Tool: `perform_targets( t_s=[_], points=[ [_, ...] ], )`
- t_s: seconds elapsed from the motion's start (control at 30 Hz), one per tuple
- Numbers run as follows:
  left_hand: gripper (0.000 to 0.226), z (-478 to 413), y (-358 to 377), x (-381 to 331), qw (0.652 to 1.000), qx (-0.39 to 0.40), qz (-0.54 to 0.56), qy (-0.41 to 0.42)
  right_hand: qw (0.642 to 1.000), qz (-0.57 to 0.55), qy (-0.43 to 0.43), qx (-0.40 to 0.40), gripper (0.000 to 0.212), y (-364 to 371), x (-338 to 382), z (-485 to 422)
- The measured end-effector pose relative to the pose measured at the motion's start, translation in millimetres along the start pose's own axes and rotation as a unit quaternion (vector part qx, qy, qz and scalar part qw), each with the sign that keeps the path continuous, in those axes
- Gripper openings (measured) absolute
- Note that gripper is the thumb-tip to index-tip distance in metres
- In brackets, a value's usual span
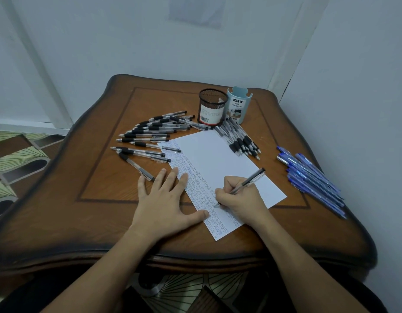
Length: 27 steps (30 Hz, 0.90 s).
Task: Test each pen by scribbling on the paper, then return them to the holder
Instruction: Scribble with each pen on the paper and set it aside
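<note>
Grip: right hand (pixel 238 199) pinches a clear-barrelled pen with a black end (pixel 247 182) between thumb and curled fingers. Its tip touches the paper among the scribbled columns.
Left pile: many clear pens with black rubber grips (pixel 155 132) lie loose and fanned on the brown wooden table (pixel 105 199), left of the sheet. A few overlap the sheet's far left edge.
Left hand (pixel 166 199): flat, with fingers spread and straight and the palm on the table. Fingertips and thumb press the sheet's left edge, and the little finger lies just beside one stray pen.
Paper: white rectangular sheet (pixel 218 154), askew mid-table. Columns of small blue and black marks run down its left side.
Holders: black wire-mesh cylindrical pen cup (pixel 212 107) with a white label stands beyond the sheet. A pale blue plastic organizer marked DIY (pixel 238 105) stands close on its right.
Middle bunch: black-gripped clear pens lying side by side (pixel 240 138) run from the holders along the sheet's far right edge.
Right row: blue-barrelled pens (pixel 313 177) lie near the table's right edge, apart from the sheet.
</note>
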<state>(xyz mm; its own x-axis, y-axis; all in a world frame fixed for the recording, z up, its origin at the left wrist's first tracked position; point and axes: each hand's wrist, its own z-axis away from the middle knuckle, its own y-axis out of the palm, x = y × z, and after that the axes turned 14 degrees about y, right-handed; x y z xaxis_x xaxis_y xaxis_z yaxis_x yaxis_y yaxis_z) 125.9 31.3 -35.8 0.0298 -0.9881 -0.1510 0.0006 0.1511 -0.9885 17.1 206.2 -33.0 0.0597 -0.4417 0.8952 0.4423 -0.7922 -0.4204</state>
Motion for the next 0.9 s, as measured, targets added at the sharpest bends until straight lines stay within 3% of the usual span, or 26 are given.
perform_targets(
  t_s=[0.9],
  points=[
    [0.114,-0.5,-0.2,0.3,1.0,0.002,0.009,-0.002,1.0,0.001,-0.003,0.001,0.041,-0.2,1.5,1.4]
  ],
)
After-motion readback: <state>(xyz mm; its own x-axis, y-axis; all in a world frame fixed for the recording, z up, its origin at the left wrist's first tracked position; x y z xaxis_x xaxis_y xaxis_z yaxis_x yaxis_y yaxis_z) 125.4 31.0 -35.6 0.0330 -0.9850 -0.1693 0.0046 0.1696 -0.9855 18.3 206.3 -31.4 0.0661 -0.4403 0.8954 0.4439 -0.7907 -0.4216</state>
